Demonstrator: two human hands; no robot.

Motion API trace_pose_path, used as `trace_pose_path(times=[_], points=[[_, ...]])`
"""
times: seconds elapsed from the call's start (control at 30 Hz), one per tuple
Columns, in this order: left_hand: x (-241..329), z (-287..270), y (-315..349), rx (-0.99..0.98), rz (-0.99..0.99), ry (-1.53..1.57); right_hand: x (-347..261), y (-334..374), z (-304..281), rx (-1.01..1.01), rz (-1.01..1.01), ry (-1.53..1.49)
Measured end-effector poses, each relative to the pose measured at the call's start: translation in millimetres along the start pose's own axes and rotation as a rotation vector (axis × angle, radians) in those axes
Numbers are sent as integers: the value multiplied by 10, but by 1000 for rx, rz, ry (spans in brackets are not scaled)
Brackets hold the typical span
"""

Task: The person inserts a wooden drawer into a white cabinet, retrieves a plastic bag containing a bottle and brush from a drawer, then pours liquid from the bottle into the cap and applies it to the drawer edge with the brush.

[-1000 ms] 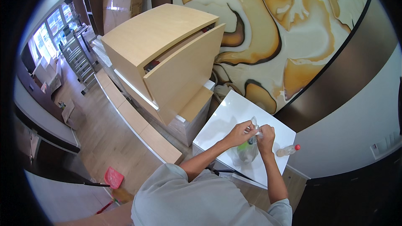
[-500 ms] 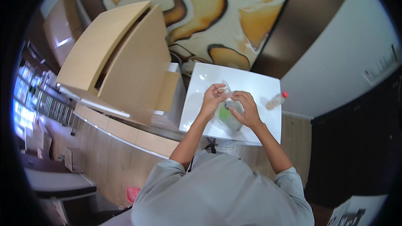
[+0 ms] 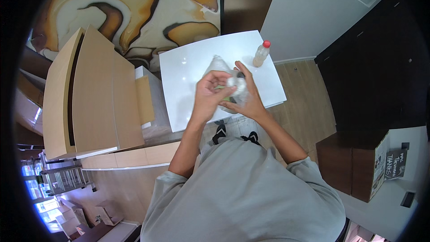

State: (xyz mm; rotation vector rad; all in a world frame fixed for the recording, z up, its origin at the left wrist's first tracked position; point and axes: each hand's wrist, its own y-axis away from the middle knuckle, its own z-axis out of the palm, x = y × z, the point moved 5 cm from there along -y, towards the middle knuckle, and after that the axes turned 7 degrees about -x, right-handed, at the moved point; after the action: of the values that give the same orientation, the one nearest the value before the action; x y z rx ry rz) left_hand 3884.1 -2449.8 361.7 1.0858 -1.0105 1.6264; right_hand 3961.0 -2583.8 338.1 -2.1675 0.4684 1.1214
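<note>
Over a white table [image 3: 181, 83], both hands work on a translucent plastic bag [image 3: 217, 64] with something green and something dark showing in it. My left hand [image 3: 209, 95] is closed, its thumb and fingertips pinching the bag's whitish, bunched plastic. My right hand [image 3: 251, 98] curls round the bag's right side, with the thumb low and the fingers up along it. Motion smears the gathered plastic between the hands, and what the bag holds is mostly hidden. Beyond my right hand, a clear bottle [image 3: 259, 57] with a red cap stands at the table's far right corner.
To the left stand a pale wooden cabinet [image 3: 101, 94] and an open-topped carton [image 3: 144, 100]. A metal ladder [image 3: 69, 177] lies at the lower left. Dark cabinet doors [image 3: 371, 67] and a brown box [image 3: 347, 168] are on the right.
My view has turned, so the table appears higher and more to the left. My hands have shifted on the bag: the right now cups its side while the left pinches bunched plastic.
</note>
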Motion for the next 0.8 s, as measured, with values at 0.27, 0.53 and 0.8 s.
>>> trace_pose_path(times=[0.27,0.53,0.8], points=[[-15,351,134,-117,-90,-106,259,648,-227,220,97,-313],[-150,325,784,-31,-132,-29,1673,2095,-214,100,907,-243],[-135,632,1454,372,-51,-191,1483,1784,-16,-471,-132,510]])
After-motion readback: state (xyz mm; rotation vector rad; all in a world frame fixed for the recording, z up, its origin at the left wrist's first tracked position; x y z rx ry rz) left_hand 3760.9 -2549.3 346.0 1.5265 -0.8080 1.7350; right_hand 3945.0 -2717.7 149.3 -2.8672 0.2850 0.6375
